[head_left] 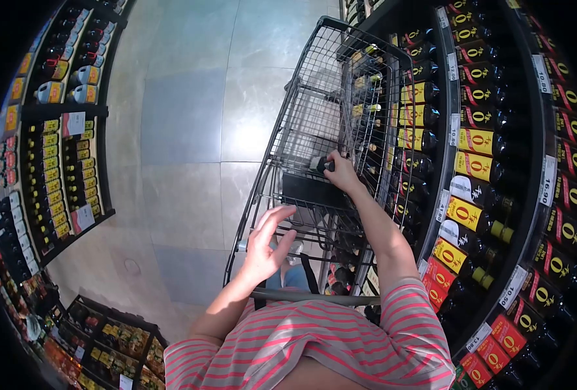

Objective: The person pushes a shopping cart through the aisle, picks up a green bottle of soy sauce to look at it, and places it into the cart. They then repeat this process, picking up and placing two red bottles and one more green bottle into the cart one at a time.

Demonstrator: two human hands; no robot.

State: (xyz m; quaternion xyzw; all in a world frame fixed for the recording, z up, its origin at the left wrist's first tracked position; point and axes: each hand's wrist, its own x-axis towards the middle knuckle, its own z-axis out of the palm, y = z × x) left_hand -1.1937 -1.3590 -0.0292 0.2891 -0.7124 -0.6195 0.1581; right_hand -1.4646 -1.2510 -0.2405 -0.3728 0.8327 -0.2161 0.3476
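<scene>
The right hand (343, 175) has its fingers closed around a dark item (323, 165), above or inside the cart (309, 189); I cannot tell which. The left hand (265, 247) is opened wide, near the handle (327, 298).

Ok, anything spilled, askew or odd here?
No spill or damage visible. Slightly odd: right of the shopping cart, two pale-labelled bottles break a run of yellow-labelled bottles; turned round or another product, can't tell. The dark item in the right hand is partly hidden.

Right arm (384, 231) reaches forward, right fingers (332, 158) curled, while the left arm (226, 300) bends, left fingers (276, 214) parted
</scene>
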